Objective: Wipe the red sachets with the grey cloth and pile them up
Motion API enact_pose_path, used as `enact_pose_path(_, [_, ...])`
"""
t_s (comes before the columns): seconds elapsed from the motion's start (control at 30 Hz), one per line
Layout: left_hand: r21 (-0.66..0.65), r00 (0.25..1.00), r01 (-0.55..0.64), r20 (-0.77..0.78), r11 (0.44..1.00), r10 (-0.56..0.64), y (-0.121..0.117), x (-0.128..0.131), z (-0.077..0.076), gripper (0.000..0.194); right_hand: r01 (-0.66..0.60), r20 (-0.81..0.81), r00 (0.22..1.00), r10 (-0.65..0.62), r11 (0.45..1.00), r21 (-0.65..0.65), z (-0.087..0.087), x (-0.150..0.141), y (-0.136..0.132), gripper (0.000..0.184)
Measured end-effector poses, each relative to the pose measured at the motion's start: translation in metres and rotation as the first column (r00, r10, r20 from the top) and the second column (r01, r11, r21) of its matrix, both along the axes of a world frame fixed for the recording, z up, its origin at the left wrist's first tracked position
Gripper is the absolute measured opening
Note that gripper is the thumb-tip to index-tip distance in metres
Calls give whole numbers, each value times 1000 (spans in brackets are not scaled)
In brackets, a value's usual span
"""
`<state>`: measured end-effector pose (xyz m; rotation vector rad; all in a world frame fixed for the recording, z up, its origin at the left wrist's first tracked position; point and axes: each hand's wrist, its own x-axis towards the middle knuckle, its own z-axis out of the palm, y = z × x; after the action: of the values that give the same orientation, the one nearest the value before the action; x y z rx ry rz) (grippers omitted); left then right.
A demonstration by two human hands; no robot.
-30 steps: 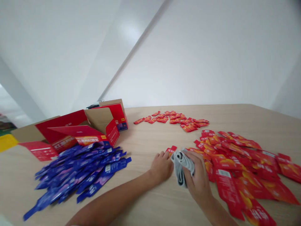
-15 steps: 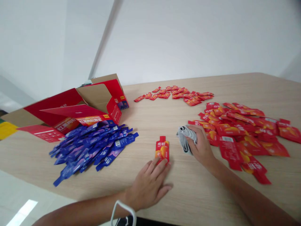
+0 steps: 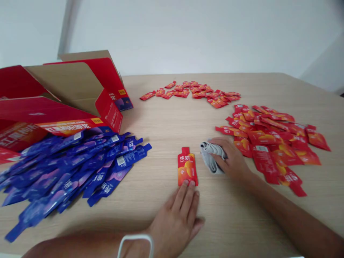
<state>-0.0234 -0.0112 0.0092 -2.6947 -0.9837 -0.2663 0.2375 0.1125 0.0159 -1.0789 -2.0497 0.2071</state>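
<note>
A red pouch (image 3: 187, 166) with yellow fruit printed on it lies flat on the table, its narrow neck pointing away from me. The fingertips of my left hand (image 3: 178, 211) rest on the pouch's near edge, stretched out and flat. A folded grey cloth (image 3: 211, 157) is gripped in my right hand (image 3: 231, 157), just right of the pouch. That hand's fingers are wrapped around the cloth and partly hidden behind it.
Blue pouches (image 3: 80, 165) lie heaped on the left, against red cardboard boxes (image 3: 107, 111) with open flaps. A pile of red pouches (image 3: 274, 143) is on the right. Smaller red packets (image 3: 188, 89) lie scattered at the back of the wooden table (image 3: 161, 125).
My left fingers have slid back to the pouch's near edge, so more of its front shows. My right hand still holds the cloth. The view has shifted, bringing the boxes and blue heap closer.
</note>
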Motion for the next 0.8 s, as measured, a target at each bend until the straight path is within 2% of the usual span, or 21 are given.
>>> enact_pose_path(0.07, [30, 999, 0, 37, 1000, -1, -3, 0, -5, 57, -78, 65, 995, 82, 995, -56, 10, -14, -9, 32])
enact_pose_path(0.13, [50, 997, 6, 81, 999, -10, -4, 1, -10, 55, -195, 174, 959, 222, 967, -163, 15, -32, -20, 37])
enact_pose_path(0.2, [48, 994, 16, 108, 999, -21, -3, 1, -14, 52, -287, 291, 885, 364, 917, -276, 12, -49, -28, 39])
enact_pose_path(0.27, [32, 992, 33, 119, 999, -36, -1, 1, -15, 51, -325, 354, 824, 443, 880, -345, 4, -61, -26, 39])
enact_pose_path(0.33, [24, 989, 49, 142, 998, -52, 3, 0, -14, 53, -293, 368, 826, 427, 883, -367, -2, -66, -11, 38])
enact_pose_path(0.4, [28, 983, 69, 166, 997, -73, 6, -2, -14, 56, -209, 374, 862, 342, 912, -352, -2, -65, 14, 36])
enact_pose_path(0.47, [35, 980, 79, 182, 996, -84, 9, -3, -13, 57, -122, 399, 884, 244, 944, -307, 5, -61, 36, 33])
enact_pose_path(0.53, [34, 978, 76, 190, 997, -81, 10, -4, -14, 57, -82, 403, 897, 180, 965, -248, 16, -59, 44, 31])
enact_pose_path(0.6, [22, 978, 63, 196, 998, -66, 9, -3, -14, 57, -87, 376, 912, 163, 974, -211, 24, -60, 31, 33])
enact_pose_path(0.67, [-4, 981, 58, 186, 998, -57, 7, -2, -14, 56, -138, 358, 909, 212, 965, -223, 23, -64, 5, 36])
enact_pose_path(0.73, [-47, 986, 59, 162, 997, -50, 6, 0, -13, 51, -225, 397, 857, 328, 932, -285, 16, -70, -19, 35])
enact_pose_path(0.8, [-75, 989, 52, 141, 996, -41, 5, 1, -12, 49, -259, 433, 809, 396, 903, -343, 7, -74, -26, 34])
